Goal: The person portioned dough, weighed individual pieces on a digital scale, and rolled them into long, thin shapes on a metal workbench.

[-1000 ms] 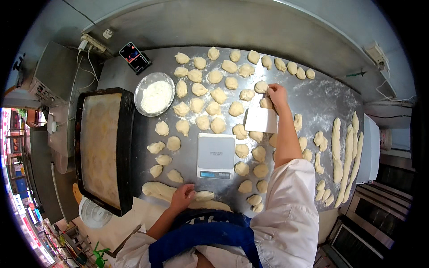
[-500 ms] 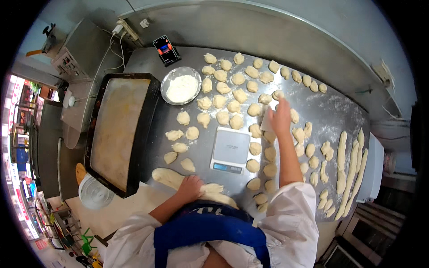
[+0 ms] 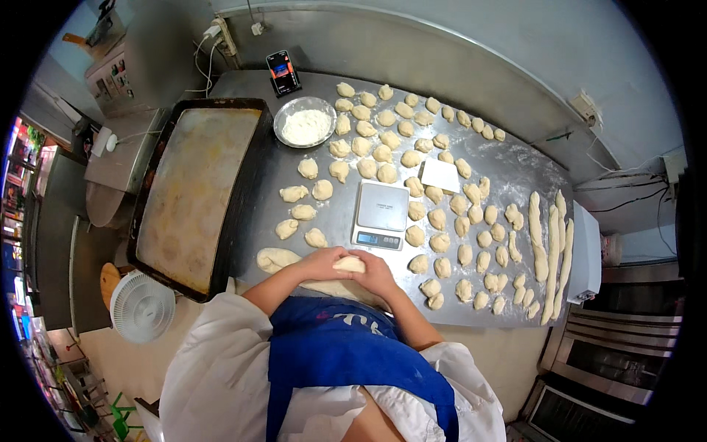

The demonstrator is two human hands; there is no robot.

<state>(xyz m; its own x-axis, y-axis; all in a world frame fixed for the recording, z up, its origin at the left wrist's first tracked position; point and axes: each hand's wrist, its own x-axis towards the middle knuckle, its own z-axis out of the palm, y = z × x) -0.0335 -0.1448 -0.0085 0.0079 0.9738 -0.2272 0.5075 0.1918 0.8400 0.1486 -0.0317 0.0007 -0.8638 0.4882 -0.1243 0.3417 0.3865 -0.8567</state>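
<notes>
Both my hands meet at the near edge of the table, in front of the scale. My left hand (image 3: 322, 263) and my right hand (image 3: 375, 275) are closed around a small piece of dough (image 3: 350, 264) that shows between the fingers. Under and beside them lies a thick dough log (image 3: 275, 258), partly hidden by my hands and forearm. Just beyond stands a digital kitchen scale (image 3: 382, 207) with nothing on its plate. A flat white dough scraper (image 3: 440, 175) lies farther off, among rows of dough pieces (image 3: 410, 159).
At left is a large dark-rimmed baking tray (image 3: 197, 188). A metal bowl of flour (image 3: 305, 123) and a phone on a stand (image 3: 283, 72) are at the back. Long dough strips (image 3: 552, 247) lie at the right end. A white fan (image 3: 143, 306) stands below left.
My right hand has come back from the far dough pieces to join my left hand at the near edge. Both now hold a dough piece. The scraper lies free; my view has shifted.
</notes>
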